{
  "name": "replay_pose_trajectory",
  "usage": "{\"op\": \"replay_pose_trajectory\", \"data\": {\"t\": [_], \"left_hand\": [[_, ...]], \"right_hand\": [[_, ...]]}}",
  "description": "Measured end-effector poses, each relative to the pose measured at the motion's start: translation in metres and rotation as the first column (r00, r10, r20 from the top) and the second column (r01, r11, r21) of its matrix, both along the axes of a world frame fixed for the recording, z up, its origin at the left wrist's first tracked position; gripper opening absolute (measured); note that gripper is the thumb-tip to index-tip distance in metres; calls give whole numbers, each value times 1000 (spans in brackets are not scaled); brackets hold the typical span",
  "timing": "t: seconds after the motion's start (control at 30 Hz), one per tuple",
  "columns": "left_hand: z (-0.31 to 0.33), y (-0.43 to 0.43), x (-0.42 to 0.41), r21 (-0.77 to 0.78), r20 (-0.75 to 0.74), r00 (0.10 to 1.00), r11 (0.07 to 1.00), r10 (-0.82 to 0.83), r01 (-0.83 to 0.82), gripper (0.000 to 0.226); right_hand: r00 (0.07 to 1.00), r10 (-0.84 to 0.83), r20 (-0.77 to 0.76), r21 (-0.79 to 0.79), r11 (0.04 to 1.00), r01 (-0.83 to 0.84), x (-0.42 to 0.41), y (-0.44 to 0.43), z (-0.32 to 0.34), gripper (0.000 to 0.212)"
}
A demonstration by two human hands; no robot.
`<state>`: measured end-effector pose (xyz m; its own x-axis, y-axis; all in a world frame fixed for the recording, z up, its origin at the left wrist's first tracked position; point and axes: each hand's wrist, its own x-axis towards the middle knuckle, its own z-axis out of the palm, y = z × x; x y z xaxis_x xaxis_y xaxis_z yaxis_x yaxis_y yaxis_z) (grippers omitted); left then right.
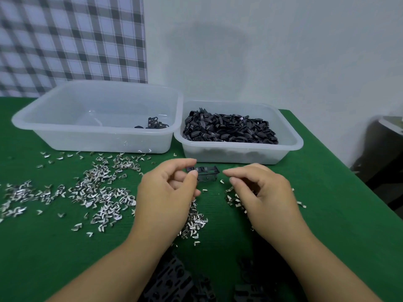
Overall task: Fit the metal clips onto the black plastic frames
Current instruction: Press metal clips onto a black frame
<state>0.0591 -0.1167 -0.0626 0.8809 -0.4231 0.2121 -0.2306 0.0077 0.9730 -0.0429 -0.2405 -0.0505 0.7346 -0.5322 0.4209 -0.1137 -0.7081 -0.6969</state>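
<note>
In front of the right tub [239, 154], the left hand [170, 192] pinched the black plastic frame [208, 174] by its left end. The right hand [261, 192] curled just right of it; whether it held anything was unclear.

One black frame [207, 171] in left hand [166, 192]
</note>
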Motion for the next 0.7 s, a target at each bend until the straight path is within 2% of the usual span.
{"op": "replay_pose_trajectory", "data": {"t": [0.1, 0.17, 0.23, 0.5, 0.7], "left_hand": [[0, 1, -2, 48, 62, 997, 998, -54, 51, 28], [0, 1, -4, 90, 79, 993, 993, -86, 79, 27], [-1, 0, -5, 123, 92, 989, 987, -113, 101, 26], [2, 1, -8, 178, 175, 964, 970, -198, 167, 13], [5, 1, -9, 155, 188, 956, 968, -226, 198, 15]], "right_hand": [[997, 1, 79, 213, 977, -18, 0, 1, -1, 23], [988, 26, 153, 384, 920, -83, 0, 4, 0, 23], [975, 40, 218, 461, 876, -139, 0, 6, 2, 22], [961, 53, 270, 316, 938, -140, -1, 10, 4, 22], [965, 49, 258, 242, 964, -114, -1, 9, 2, 24]]}}
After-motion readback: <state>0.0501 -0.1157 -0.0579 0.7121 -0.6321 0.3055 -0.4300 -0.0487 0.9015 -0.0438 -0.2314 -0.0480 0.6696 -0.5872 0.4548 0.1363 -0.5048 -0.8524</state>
